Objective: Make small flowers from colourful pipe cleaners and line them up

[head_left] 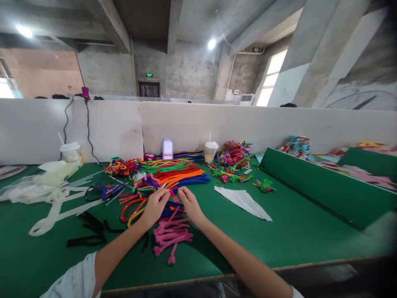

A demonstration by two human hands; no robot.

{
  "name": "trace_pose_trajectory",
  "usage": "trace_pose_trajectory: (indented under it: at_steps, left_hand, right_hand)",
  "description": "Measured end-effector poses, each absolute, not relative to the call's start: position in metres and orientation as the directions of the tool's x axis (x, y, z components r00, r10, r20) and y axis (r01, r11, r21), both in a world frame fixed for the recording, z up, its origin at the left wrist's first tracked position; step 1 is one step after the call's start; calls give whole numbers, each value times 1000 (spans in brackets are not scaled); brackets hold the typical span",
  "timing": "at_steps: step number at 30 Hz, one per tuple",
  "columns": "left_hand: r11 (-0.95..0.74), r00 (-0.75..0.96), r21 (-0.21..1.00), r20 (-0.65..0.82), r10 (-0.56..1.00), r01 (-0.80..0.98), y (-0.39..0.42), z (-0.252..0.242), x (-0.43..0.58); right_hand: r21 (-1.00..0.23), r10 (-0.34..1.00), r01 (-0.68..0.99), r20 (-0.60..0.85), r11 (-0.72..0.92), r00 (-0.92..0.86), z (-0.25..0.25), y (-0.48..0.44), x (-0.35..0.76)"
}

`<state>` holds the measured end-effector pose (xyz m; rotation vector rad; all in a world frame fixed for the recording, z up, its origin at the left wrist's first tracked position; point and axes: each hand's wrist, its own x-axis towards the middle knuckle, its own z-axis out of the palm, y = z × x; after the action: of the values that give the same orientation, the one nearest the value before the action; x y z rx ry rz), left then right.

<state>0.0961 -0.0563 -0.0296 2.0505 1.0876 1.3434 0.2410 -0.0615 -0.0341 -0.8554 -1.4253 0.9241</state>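
Note:
My left hand point(154, 208) and my right hand point(190, 205) meet over the green table mat point(204, 236), their fingertips pinching a small fuzzy magenta pipe cleaner piece point(173, 193) between them. Its exact shape is partly hidden by my fingers. Below my wrists lies a heap of bent pink pipe cleaners point(172, 235). Just beyond my hands is a long bundle of orange, green and blue pipe cleaners point(176, 176). A red pipe cleaner loop point(133, 209) lies left of my left hand.
A blue hot glue gun point(107, 191), black pipe cleaners point(88, 231) and a white strap point(56, 211) lie to the left. Twisted colourful pipe cleaner figures point(232, 159), a white paper sheet point(243, 203) and a plastic cup point(211, 151) stand farther right. A low white partition point(217, 124) backs the mat.

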Motion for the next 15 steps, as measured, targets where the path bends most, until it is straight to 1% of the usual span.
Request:
trace_pose_trajectory:
  at_steps: [5,11,15]
  left_hand:
    - [-520,201,790,479,854,326,-56,-33,97]
    - [-488,221,831,440,870,265,-58,-35,98]
    - [-457,190,850,419,888,263,-60,-30,100]
  right_hand:
    - [-934,934,-81,353,347,-60,-39,-61,238]
    - [-940,942,-73,335,334,1,-37,-62,237]
    - [-944,951,-126,309,307,-2,-36,-63,236]
